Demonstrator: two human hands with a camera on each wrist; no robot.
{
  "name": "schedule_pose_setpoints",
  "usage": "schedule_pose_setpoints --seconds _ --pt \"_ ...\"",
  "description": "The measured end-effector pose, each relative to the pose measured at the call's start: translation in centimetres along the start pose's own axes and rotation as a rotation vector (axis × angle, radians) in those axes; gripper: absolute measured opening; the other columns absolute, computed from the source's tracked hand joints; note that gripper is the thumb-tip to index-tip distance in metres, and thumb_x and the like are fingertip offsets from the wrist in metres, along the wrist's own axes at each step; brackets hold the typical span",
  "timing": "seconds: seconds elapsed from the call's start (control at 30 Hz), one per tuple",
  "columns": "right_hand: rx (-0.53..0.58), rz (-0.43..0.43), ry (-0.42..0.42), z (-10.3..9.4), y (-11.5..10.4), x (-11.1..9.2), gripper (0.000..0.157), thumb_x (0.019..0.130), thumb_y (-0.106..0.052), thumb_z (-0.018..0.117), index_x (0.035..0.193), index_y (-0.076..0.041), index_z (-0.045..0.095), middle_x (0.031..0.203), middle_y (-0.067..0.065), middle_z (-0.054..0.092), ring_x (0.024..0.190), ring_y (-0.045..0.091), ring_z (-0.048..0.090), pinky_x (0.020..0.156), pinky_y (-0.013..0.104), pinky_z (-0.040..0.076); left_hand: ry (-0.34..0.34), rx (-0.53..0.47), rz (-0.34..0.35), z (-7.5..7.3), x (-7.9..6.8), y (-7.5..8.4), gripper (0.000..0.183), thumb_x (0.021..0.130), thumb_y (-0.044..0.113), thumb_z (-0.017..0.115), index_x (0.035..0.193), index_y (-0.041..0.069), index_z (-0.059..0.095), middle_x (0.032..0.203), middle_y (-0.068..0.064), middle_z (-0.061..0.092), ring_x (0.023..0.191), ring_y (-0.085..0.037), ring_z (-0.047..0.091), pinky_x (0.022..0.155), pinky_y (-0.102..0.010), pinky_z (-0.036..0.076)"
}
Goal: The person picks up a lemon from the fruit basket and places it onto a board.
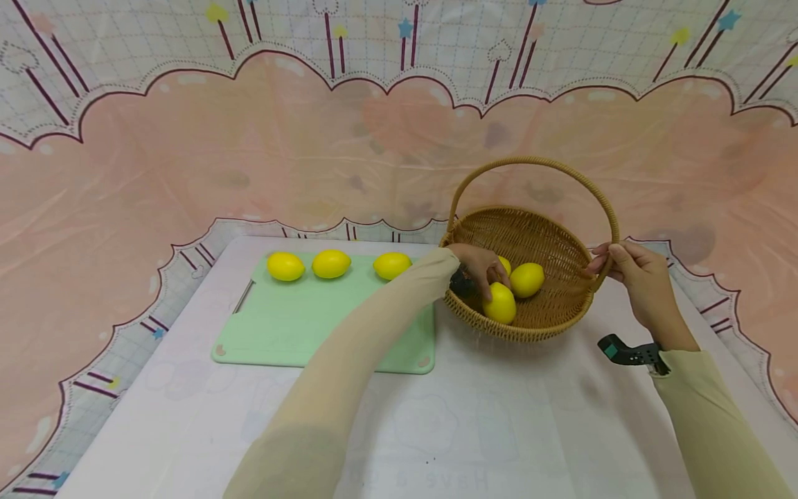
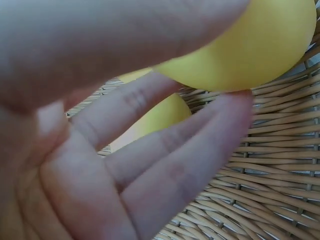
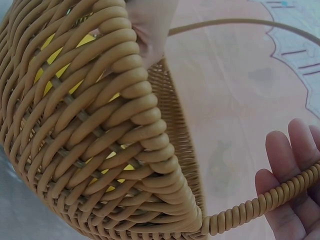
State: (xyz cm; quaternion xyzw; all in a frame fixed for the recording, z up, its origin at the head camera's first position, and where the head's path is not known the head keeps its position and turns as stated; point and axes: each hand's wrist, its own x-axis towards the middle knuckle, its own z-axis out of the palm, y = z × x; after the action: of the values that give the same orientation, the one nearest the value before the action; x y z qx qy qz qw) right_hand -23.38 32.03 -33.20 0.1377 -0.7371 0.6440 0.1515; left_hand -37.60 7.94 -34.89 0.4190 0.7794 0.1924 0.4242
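Note:
A brown wicker basket (image 1: 555,239) with a tall arched handle is tilted, its mouth facing the head camera. My right hand (image 1: 642,277) grips the base of that handle on the right; in the right wrist view the fingers (image 3: 282,155) lie behind the wrapped handle (image 3: 250,210). Reaching over the left rim, my left hand (image 1: 480,267) pinches a yellow lemon (image 1: 500,303) between thumb and fingers, inside the basket. A second lemon (image 1: 528,280) lies beside it, and another lemon (image 1: 505,265) is partly hidden by the left hand.
A light green cutting board (image 1: 280,326) lies left of the basket on the white-covered table (image 1: 499,416). Along its far edge sit a left lemon (image 1: 285,266), a middle lemon (image 1: 331,264) and a right lemon (image 1: 392,265). My left forearm (image 1: 361,339) crosses over the board.

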Motion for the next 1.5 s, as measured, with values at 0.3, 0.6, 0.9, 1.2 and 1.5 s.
schedule_pose_setpoints --seconds 0.3,0.6,0.9,1.2,1.5 --pt "-0.031 0.002 0.012 -0.08 0.1 0.12 0.027 0.098 -0.021 0.049 0.097 0.002 0.063 0.078 -0.006 0.069 0.075 0.003 0.069 0.074 0.01 0.053 0.001 -0.007 -0.009 0.14 0.06 0.19 0.047 0.087 0.016 0.066 0.133 0.015 0.053 0.129 -0.012 0.057 0.077 -0.006 0.055 0.058 -0.016 0.043" --pt "-0.002 0.001 0.005 -0.19 -0.04 0.14 0.024 0.097 -0.02 0.049 0.097 -0.001 0.064 0.079 -0.005 0.07 0.075 0.003 0.069 0.074 0.011 0.053 -0.022 -0.036 0.019 0.15 0.12 0.38 0.048 0.087 0.011 0.066 0.132 0.01 0.053 0.139 -0.012 0.051 0.101 -0.009 0.057 0.073 -0.018 0.052" --pt "0.013 0.002 0.01 -0.16 0.01 0.09 0.029 0.097 -0.02 0.049 0.098 0.006 0.062 0.078 -0.004 0.07 0.075 0.004 0.068 0.073 0.012 0.054 -0.033 0.003 -0.029 0.37 0.28 0.72 0.045 0.087 0.016 0.067 0.13 0.015 0.054 0.131 -0.01 0.057 0.066 -0.008 0.052 0.048 -0.019 0.034" --pt "0.025 -0.004 0.001 -0.25 0.03 0.11 0.028 0.097 -0.019 0.048 0.097 0.005 0.062 0.079 -0.004 0.07 0.075 0.005 0.068 0.073 0.011 0.053 0.041 -0.034 0.011 0.39 0.32 0.73 0.047 0.084 0.01 0.069 0.129 0.007 0.057 0.134 -0.012 0.055 0.114 -0.02 0.059 0.081 -0.028 0.055" --pt "0.034 0.003 0.002 -0.13 0.17 0.13 0.028 0.097 -0.019 0.048 0.098 0.006 0.062 0.078 -0.003 0.07 0.074 0.005 0.069 0.073 0.012 0.054 0.343 -0.046 0.206 -0.35 0.35 0.21 0.053 0.082 0.015 0.073 0.131 0.006 0.056 0.138 -0.009 0.053 0.121 -0.021 0.055 0.089 -0.022 0.052"
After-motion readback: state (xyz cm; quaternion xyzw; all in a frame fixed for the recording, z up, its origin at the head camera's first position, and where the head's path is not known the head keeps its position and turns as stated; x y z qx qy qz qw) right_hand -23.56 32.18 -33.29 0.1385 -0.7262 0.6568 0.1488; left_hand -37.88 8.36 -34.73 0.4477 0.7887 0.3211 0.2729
